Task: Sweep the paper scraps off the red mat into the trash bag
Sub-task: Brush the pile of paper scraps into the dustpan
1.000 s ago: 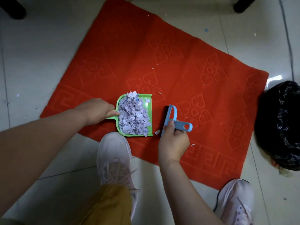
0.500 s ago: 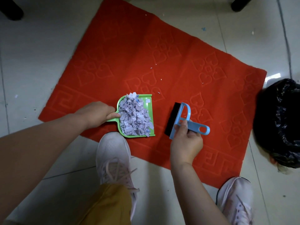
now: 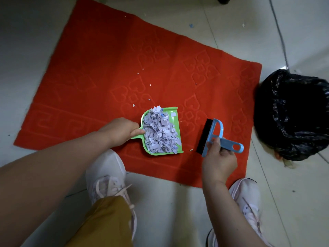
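A red mat [image 3: 99,72] lies on the pale floor. On its near part sits a green dustpan [image 3: 175,123] heaped with white and bluish paper scraps [image 3: 159,131]. My left hand [image 3: 121,131] grips the dustpan's handle. My right hand [image 3: 218,156] holds a blue brush [image 3: 218,134] with black bristles, a little to the right of the pan, bristles turned toward it. A few tiny scraps [image 3: 133,105] lie loose on the mat beyond the pan, and one [image 3: 191,149] lies between pan and brush. The black trash bag [image 3: 293,113] stands open past the mat's right edge.
My two white shoes [image 3: 105,177] [image 3: 249,196] stand at the mat's near edge. A few specks of paper [image 3: 190,25] lie on the floor beyond the mat. A dark object [image 3: 224,0] sits at the top edge.
My right hand has drawn the brush to the right, away from the dustpan's open side. The view has shifted right, bringing the trash bag further into the picture. The dustpan stays put.
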The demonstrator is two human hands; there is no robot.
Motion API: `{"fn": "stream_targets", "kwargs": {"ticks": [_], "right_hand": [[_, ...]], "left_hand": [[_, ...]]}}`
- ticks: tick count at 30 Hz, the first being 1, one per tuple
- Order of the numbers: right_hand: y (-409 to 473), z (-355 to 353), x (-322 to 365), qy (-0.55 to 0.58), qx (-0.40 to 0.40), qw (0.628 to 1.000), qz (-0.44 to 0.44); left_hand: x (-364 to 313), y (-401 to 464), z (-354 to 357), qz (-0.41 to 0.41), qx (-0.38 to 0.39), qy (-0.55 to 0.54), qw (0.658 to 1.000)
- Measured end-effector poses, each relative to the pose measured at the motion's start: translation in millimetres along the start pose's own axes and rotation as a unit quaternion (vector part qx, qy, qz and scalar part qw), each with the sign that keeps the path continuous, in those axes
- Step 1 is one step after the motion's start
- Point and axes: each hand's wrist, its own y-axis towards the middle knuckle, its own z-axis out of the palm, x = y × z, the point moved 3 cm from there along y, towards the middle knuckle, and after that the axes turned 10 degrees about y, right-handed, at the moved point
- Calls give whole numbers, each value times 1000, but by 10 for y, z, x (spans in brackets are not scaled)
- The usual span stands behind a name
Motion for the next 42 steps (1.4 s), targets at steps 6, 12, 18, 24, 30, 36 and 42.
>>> {"fn": "stream_targets", "kwargs": {"ticks": [6, 12, 18, 24, 30, 36, 42], "right_hand": [[85, -150, -222, -56, -3, 998, 3], [3, 51, -164, -6, 49, 999, 6], [133, -91, -142, 41, 8, 999, -2], [104, -38, -157, -42, 34, 998, -42], [32, 139, 35, 10, 57, 995, -77], [123, 435, 480, 74, 78, 988, -112], [117, 994, 720, 111, 154, 978, -86]], "left_hand": [[-316, 105, 135, 5, 33, 43, 999], [-379, 126, 174, -23, 35, 80, 996], [-372, 118, 208, -35, 50, 82, 995], [-381, 118, 204, -30, 44, 78, 995], [-326, 49, 208, -23, 34, 42, 998], [-84, -106, 114, -51, -9, -39, 998], [313, -315, 7, -101, -64, -70, 990]]}}
